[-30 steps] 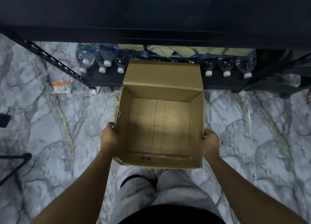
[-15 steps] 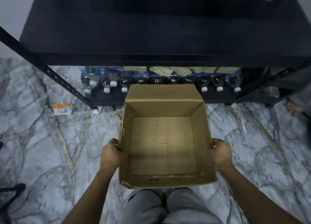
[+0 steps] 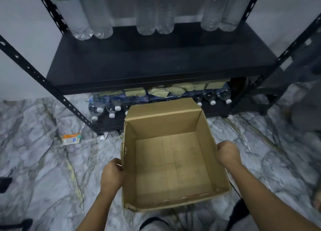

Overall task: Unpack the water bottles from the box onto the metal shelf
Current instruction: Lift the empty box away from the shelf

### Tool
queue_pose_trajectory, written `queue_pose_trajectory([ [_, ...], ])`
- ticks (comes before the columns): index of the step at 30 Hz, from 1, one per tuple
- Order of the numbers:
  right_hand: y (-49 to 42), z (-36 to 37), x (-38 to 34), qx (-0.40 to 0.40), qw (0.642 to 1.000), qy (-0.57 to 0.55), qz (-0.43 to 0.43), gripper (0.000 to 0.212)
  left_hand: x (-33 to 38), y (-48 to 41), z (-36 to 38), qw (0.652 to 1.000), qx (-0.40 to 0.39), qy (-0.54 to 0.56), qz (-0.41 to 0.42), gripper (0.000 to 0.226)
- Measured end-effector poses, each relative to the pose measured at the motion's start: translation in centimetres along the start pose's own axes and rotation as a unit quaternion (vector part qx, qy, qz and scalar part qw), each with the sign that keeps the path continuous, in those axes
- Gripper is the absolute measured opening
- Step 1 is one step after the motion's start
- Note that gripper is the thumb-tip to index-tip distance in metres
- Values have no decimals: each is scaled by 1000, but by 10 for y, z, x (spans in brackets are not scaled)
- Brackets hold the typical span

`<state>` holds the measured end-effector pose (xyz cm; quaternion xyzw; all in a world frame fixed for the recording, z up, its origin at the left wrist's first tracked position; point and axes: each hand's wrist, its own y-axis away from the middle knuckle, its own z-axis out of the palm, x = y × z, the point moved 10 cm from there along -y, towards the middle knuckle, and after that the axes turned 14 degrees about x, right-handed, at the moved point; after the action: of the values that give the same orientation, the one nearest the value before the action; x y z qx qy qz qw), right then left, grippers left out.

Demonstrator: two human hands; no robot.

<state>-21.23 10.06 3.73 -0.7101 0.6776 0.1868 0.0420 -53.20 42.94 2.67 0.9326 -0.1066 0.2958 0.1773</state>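
Observation:
An open cardboard box [image 3: 172,163] with nothing inside it is held above the marble floor in front of the black metal shelf [image 3: 156,64]. My left hand [image 3: 112,174] grips its left wall and my right hand [image 3: 227,152] grips its right wall. Several tall water bottles [image 3: 154,13] stand in pairs at the back of the middle shelf board. Small bottles with white caps [image 3: 104,107] lie on their sides on the bottom board, partly hidden behind the box.
A small orange and white packet [image 3: 71,138] lies on the marble floor [image 3: 43,170] left of the shelf's front post [image 3: 45,81]. Dark objects sit at the left edge and right of the shelf. My legs show below the box.
The view has tilted upward, so the middle shelf board and the standing bottles now show. The box has risen and turned slightly, still held by both hands.

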Motion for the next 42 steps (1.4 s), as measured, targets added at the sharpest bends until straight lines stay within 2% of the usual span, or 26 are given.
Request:
queue_pose_trajectory([
  [3, 14, -33, -1, -4, 1000, -3, -17, 44, 5, 33, -23, 999, 21, 22, -16, 14],
  [8, 45, -111, -9, 15, 998, -20, -53, 42, 20, 89, -70, 996, 13, 65, -57, 19],
  [15, 109, -262, -16, 10, 999, -29, -10, 21, 117, 191, -202, 992, 28, 66, -101, 12],
  [19, 138, -335, -34, 9, 999, -40, -35, 15, 154, 218, -266, 991, 19, 54, -120, 17],
  [22, 150, -371, -53, 5, 998, -45, -46, 10, 177, 224, -298, 994, 24, 42, -102, 17],
  [24, 154, -389, -62, 16, 997, -59, -42, 11, 191, 222, -313, 995, 32, 37, -81, 11],
  [29, 158, -416, -84, 32, 996, -80, -36, 14, 212, 206, -340, 998, 50, 35, -35, 14],
  [42, 173, -447, -129, 60, 994, -81, -51, 18, 212, 188, -377, 996, 49, 68, -32, 11],
])
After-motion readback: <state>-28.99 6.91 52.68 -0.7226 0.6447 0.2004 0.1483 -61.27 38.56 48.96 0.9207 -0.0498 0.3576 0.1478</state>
